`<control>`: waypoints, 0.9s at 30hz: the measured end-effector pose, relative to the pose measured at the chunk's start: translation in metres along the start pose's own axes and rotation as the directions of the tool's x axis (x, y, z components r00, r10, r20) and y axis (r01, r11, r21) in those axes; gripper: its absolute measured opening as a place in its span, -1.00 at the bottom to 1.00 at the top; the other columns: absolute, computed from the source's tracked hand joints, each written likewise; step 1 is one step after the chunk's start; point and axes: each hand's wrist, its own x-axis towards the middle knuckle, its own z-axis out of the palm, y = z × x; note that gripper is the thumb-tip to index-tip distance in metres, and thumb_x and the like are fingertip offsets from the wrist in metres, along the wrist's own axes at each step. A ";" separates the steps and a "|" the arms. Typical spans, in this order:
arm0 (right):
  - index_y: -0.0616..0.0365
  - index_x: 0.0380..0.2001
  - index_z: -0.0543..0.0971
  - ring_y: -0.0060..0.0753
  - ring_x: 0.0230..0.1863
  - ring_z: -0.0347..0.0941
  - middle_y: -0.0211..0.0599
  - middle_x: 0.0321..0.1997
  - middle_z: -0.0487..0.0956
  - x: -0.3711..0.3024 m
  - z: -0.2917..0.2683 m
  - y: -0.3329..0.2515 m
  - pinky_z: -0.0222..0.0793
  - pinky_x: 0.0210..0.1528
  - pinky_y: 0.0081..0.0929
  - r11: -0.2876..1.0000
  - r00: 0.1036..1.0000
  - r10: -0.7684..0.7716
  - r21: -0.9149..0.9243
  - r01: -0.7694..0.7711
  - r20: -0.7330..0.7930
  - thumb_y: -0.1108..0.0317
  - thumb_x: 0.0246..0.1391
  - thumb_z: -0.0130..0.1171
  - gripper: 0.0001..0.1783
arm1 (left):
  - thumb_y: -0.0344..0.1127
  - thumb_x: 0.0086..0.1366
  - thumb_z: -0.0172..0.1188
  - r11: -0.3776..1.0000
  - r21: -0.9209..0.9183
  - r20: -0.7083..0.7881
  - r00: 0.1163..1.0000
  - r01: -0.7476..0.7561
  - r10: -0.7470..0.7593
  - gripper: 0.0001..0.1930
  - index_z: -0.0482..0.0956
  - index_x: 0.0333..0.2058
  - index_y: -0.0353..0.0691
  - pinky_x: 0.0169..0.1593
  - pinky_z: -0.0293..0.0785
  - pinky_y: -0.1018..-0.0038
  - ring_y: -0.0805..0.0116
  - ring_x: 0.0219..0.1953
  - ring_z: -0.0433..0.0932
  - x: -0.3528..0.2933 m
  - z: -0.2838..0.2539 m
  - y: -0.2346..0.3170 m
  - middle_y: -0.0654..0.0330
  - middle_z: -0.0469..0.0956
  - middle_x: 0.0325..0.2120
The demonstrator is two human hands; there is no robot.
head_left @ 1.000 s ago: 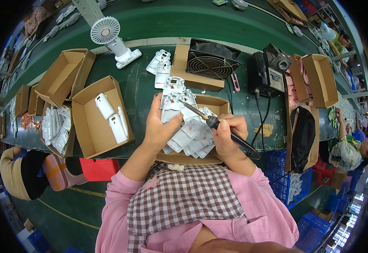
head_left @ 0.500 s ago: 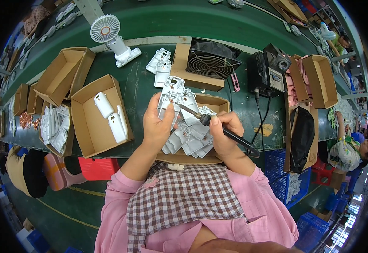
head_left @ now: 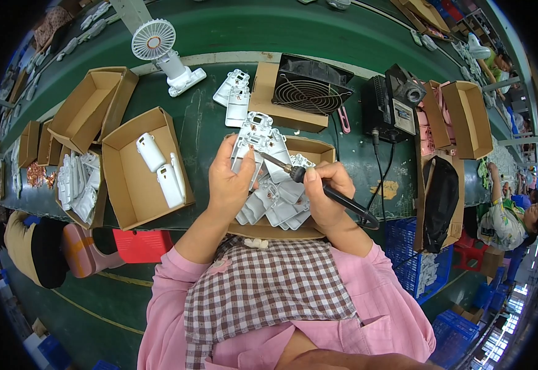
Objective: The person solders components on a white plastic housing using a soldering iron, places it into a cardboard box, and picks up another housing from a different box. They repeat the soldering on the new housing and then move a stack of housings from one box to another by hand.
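Note:
My left hand (head_left: 226, 179) is closed on a white plastic housing (head_left: 242, 161), its thumb along the near part. In my right hand (head_left: 326, 190) is a soldering iron (head_left: 298, 174) with a black handle, gripped like a pen. The iron's thin tip points left and meets the housing, or comes very close to it, near my left thumb; exact contact is too small to tell. Beneath both hands, a cardboard box (head_left: 318, 148) holds a pile of white housings (head_left: 272, 206). Some show small copper-coloured parts. More housings (head_left: 238, 105) lie on the bench beyond.
A black fan (head_left: 312, 89) stands at the back on cardboard. Right of it is a black soldering station (head_left: 389, 108) with cables. A white handheld fan (head_left: 169, 58) stands back left. The box at left (head_left: 118, 179) contains white casings. Pink parts (head_left: 426, 132) sit at right.
Both hands, the housing and the soldering iron stay almost in place. Pieces on the far conveyor belt have shifted slightly left and away.

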 end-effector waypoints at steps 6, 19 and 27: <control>0.20 -0.50 0.40 -0.70 -0.61 0.30 -0.38 -0.58 0.49 0.001 0.001 -0.001 0.22 -0.57 -0.68 1.000 1.000 -0.011 -0.021 0.011 0.000 0.46 0.05 0.20 -0.83 | -0.44 0.29 0.02 1.000 0.010 -0.004 1.000 0.000 0.000 -0.77 0.38 -0.08 -0.33 -0.59 0.39 0.68 0.64 -0.54 0.44 0.000 -0.001 -0.001 0.28 0.48 -0.45; 0.21 -0.51 0.40 -0.72 -0.60 0.30 -0.39 -0.57 0.49 -0.003 0.001 0.005 0.22 -0.56 -0.69 0.991 0.996 0.056 0.121 -0.048 -0.063 0.48 0.05 0.19 -0.84 | -0.45 0.28 0.03 1.000 0.016 0.012 1.000 -0.003 0.003 -0.76 0.38 -0.08 -0.33 -0.60 0.40 0.67 0.63 -0.55 0.45 0.001 -0.003 -0.005 0.27 0.49 -0.45; 0.21 -0.52 0.40 -0.72 -0.61 0.30 -0.38 -0.57 0.48 -0.001 0.001 0.004 0.21 -0.58 -0.68 0.998 0.998 0.047 0.053 -0.045 -0.043 0.48 0.04 0.20 -0.83 | -0.46 0.26 0.05 0.998 0.058 0.002 1.000 0.018 -0.018 -0.73 0.39 -0.06 -0.31 -0.60 0.40 0.66 0.63 -0.55 0.45 -0.001 0.000 -0.002 0.26 0.50 -0.44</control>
